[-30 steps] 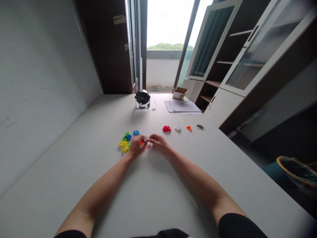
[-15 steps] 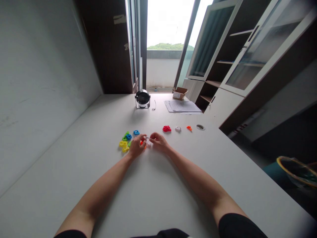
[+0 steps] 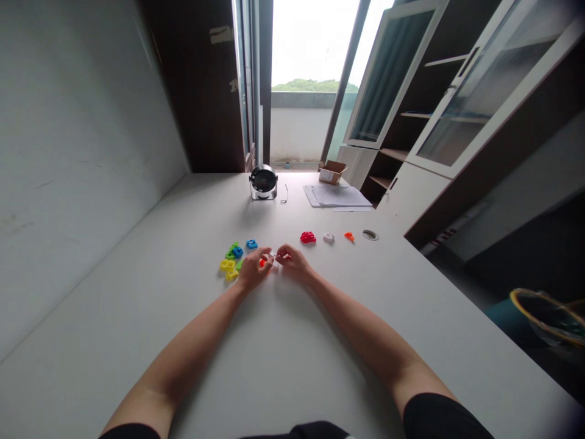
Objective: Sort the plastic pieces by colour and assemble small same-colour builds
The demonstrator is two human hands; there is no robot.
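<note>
My left hand [image 3: 255, 267] and my right hand [image 3: 292, 261] meet over the table, fingertips almost together. Between them is a small white plastic piece [image 3: 273, 254], pinched by both hands; its shape is mostly hidden. Orange-red pieces [image 3: 262, 263] lie partly covered by my left hand. Left of that hand is a loose group of yellow pieces [image 3: 227, 265], green pieces [image 3: 230, 252] and blue pieces [image 3: 237, 252], with another blue piece [image 3: 251, 244] just behind. To the right sit a red cluster [image 3: 308, 237], a white piece [image 3: 328, 238] and an orange piece [image 3: 349, 236].
At the back of the white table [image 3: 205, 341] stand a round black lamp-like device [image 3: 264, 182] and a short wire [image 3: 284, 195]. Papers [image 3: 340, 196] and an open cardboard box [image 3: 332, 172] lie back right. A round cable hole [image 3: 370, 235] is near the right edge.
My fingers have shifted slightly around the white piece, and it shows at a different angle between them. The other pieces have stayed in place.
</note>
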